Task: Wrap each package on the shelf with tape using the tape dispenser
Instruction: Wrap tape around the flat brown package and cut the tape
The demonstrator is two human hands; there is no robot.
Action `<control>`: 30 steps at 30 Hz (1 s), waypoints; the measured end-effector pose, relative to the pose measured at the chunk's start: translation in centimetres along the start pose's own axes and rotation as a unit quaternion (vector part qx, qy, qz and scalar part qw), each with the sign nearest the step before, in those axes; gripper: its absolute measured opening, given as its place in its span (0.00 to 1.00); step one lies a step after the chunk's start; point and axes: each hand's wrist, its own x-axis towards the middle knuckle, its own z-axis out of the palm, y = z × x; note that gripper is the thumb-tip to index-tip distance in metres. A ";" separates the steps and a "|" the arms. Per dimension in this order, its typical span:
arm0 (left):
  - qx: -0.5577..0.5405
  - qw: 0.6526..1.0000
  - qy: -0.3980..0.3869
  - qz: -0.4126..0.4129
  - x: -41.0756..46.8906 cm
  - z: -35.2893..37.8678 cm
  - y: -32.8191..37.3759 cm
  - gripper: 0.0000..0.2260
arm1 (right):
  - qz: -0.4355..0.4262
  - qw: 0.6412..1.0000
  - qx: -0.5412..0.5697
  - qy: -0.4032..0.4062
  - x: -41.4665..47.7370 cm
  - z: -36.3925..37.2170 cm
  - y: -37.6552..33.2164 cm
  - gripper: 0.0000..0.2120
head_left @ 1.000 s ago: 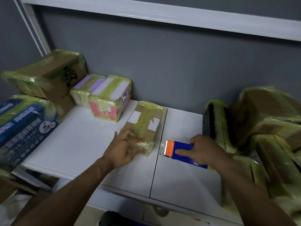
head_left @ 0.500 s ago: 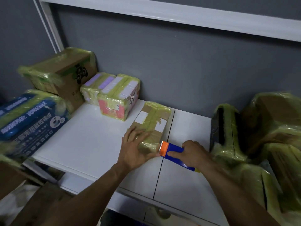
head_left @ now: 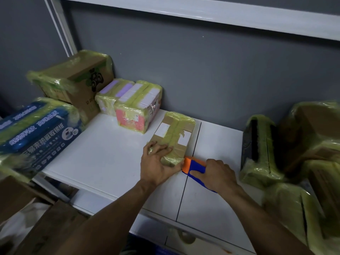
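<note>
My left hand point(head_left: 158, 162) presses, grip wide and flat, on the near end of the box point(head_left: 174, 133) lying on the shelf point(head_left: 110, 159), long axis pointing toward the wall point(head_left: 202, 70), while my right hand point(head_left: 219, 173) keeps its grip wrapped round the tape dispenser point(head_left: 196, 166), whose orange end touches that near end.

Dim grey wall point(head_left: 202, 70) behind a white shelf point(head_left: 110, 162).

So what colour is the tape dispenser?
The tape dispenser is blue with an orange front end; the head view shows it.
</note>
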 end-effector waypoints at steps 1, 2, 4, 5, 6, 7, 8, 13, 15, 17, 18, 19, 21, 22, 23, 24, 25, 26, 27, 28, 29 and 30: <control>-0.003 1.000 0.001 0.000 -0.2 0.0 0.1 0.37 | 0.007 1.000 0.002 0.009 0.1 0.0 -0.1 0.27; -0.005 1.000 0.003 0.004 -0.3 0.0 0.2 0.36 | 0.017 1.000 0.007 0.015 0.2 -0.2 -0.2 0.27; -0.009 1.000 0.009 0.009 -0.6 0.0 0.5 0.34 | 0.034 0.999 0.026 0.013 0.6 -0.4 0.0 0.27; -0.011 1.000 0.014 0.007 -0.8 -0.3 0.5 0.33 | 0.043 0.998 0.047 0.006 0.7 -0.5 0.3 0.27; -0.009 1.000 0.021 0.004 -1.0 -0.6 0.4 0.32 | 0.053 0.996 0.076 -0.002 0.8 -0.4 0.7 0.27; -0.001 1.000 0.028 0.005 -1.2 -0.8 0.2 0.31 | 0.061 0.992 0.109 -0.006 0.8 -0.3 1.2 0.26; 0.019 0.999 0.028 0.006 -1.5 -1.1 0.1 0.31 | 0.067 0.988 0.142 -0.009 0.8 -0.3 1.7 0.25; 0.201 0.975 -0.094 -0.006 -2.8 -2.9 1.5 0.39 | 0.071 0.963 0.261 -0.009 0.1 -0.5 2.4 0.26; 0.227 0.967 -0.111 -0.011 -3.2 -3.2 2.4 0.41 | 0.071 0.937 0.341 -0.013 -0.3 -0.6 1.9 0.27; 0.231 0.966 -0.113 -0.004 -3.6 -3.1 2.8 0.35 | 0.076 0.906 0.417 -0.017 -0.7 -0.6 1.4 0.28; 0.230 0.967 -0.114 0.005 -3.8 -3.2 2.9 0.33 | 0.078 0.893 0.443 -0.021 -1.0 -0.5 1.0 0.28; 0.229 0.966 -0.120 0.016 -3.9 -3.3 2.9 0.31 | 0.080 0.883 0.461 -0.028 -1.2 -0.3 0.7 0.28; 0.235 0.960 -0.146 0.031 -4.2 -3.6 3.0 0.29 | 0.084 0.873 0.478 -0.038 -1.8 0.4 0.2 0.28; 0.238 0.958 -0.157 0.034 -4.4 -3.7 3.1 0.29 | 0.088 0.869 0.486 -0.037 -2.0 0.8 0.2 0.29; 0.240 0.956 -0.163 0.035 -4.6 -3.9 3.2 0.28 | 0.091 0.865 0.493 -0.033 -2.1 1.1 0.3 0.29; 0.243 0.955 -0.167 0.033 -4.9 -4.2 3.3 0.28 | 0.090 0.862 0.497 -0.031 -2.2 1.1 0.3 0.29; 0.245 0.954 -0.168 0.031 -5.2 -4.7 3.4 0.28 | 0.087 0.860 0.501 -0.032 -2.3 1.0 0.3 0.29; 0.245 0.954 -0.167 0.030 -5.5 -5.1 3.3 0.29 | 0.081 0.859 0.505 -0.035 -2.3 0.8 0.2 0.28; 0.248 0.953 -0.171 0.025 -5.9 -5.6 3.1 0.29 | 0.075 0.857 0.508 -0.040 -2.4 0.7 -0.1 0.27; 0.253 0.951 -0.178 0.017 -6.3 -6.1 2.8 0.31 | 0.070 0.855 0.512 -0.046 -2.5 0.6 -0.5 0.27; 0.260 0.948 -0.183 0.008 -6.6 -6.6 2.4 0.33 | 0.064 0.852 0.516 -0.052 -2.6 0.6 -1.0 0.26; 0.265 0.947 -0.184 -0.002 -6.9 -7.2 2.0 0.34 | 0.058 0.851 0.519 -0.057 -2.8 0.5 -1.7 0.26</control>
